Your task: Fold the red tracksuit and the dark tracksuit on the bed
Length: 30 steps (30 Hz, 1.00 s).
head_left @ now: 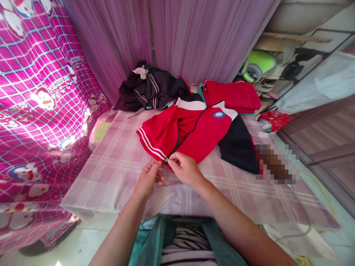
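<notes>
A red jacket (pixel 206 135) with a white collar panel, dark sleeves and a round blue badge lies spread on the cloth-covered table (pixel 97 184). Its black zipper runs from the collar down to the striped hem, with the upper part parted. At the hem's bottom, my left hand (pixel 149 176) pinches the edge by the zipper's lower end. Close beside it, my right hand (pixel 185 168) has its thumb and finger closed at the small metal zipper piece (pixel 166 160). Fingertips hide part of that zipper end.
Behind the jacket sit a heap of dark clothes (pixel 158 88) at left and a folded red stack (pixel 231 96) at right. A blurred-out patch (pixel 277 164) covers something by the right sleeve. A pink patterned curtain (pixel 50 111) hangs at left; a rack stands at right.
</notes>
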Tool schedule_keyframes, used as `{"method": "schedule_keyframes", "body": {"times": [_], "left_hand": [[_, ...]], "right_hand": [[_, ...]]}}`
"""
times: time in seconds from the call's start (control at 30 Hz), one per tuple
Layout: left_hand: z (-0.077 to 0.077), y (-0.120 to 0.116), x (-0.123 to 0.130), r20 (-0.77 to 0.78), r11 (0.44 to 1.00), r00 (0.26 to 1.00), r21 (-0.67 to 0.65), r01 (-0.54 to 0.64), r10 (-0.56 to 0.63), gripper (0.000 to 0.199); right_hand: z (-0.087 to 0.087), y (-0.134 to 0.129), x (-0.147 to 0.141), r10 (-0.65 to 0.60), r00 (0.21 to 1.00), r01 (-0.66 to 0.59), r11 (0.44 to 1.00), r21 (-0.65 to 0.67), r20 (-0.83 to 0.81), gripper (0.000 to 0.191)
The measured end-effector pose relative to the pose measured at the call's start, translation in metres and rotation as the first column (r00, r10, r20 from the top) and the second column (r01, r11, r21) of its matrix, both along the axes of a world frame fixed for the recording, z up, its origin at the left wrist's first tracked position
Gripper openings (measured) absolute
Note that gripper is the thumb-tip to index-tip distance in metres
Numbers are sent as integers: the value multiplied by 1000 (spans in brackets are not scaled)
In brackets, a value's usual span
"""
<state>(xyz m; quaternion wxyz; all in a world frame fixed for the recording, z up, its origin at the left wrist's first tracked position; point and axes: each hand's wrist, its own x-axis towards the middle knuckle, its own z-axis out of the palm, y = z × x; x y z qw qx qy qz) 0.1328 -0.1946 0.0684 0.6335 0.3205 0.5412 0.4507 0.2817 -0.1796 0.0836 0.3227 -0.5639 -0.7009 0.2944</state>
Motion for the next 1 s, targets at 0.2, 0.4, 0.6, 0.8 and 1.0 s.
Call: {"method": "schedule_keyframes", "body": {"times": [0.2,0.4,0.6,0.8,1.0], "left_hand": [[0,0,6,-7,1000,1000,-21,2,-2,59],[-11,-2,13,-25,999,999,27,-28,29,56],[-17,-11,15,-40,987,992,108,-115,120,49],[-15,-14,4,-96,989,990,115,-91,102,46],[-10,-5,-2,-180,992,981,116,-46,67,50]], "right_hand": [[-4,0,-1,-2,999,2,1000,4,-34,9],[-6,-1,-2,-55,996,57,998,-26,67,12],[-6,7,-4,-125,974,121,992,31,187,11],[-5,15,2,-166,973,152,984,97,161,14],[-10,17,5,-169,985,165,983,86,46,14]]}}
